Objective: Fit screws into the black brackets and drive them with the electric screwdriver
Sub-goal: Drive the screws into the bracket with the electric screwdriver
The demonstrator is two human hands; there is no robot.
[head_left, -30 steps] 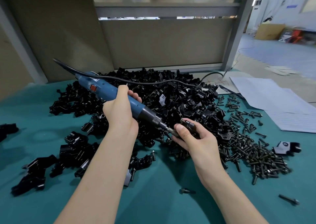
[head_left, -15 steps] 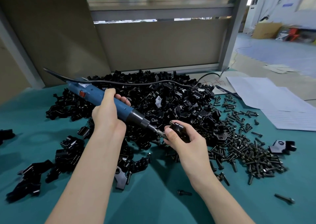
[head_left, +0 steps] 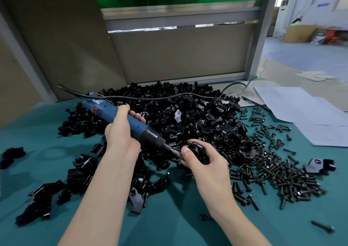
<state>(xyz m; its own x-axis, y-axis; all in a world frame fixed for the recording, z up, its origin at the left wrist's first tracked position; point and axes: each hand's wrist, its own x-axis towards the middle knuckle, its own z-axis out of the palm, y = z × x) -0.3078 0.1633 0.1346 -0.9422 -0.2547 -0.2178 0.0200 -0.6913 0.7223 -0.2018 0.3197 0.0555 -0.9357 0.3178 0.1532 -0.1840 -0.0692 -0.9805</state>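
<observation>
Left hand (head_left: 120,133) wrapped round driver (head_left: 128,120); right hand (head_left: 204,161) pinching bracket (head_left: 197,149) above table (head_left: 178,227), bit at its screw. Bracket looks small, stiff, light, likely slick; grip flat sides, clear of bit. Spare screws (head_left: 273,170) heaped right
</observation>
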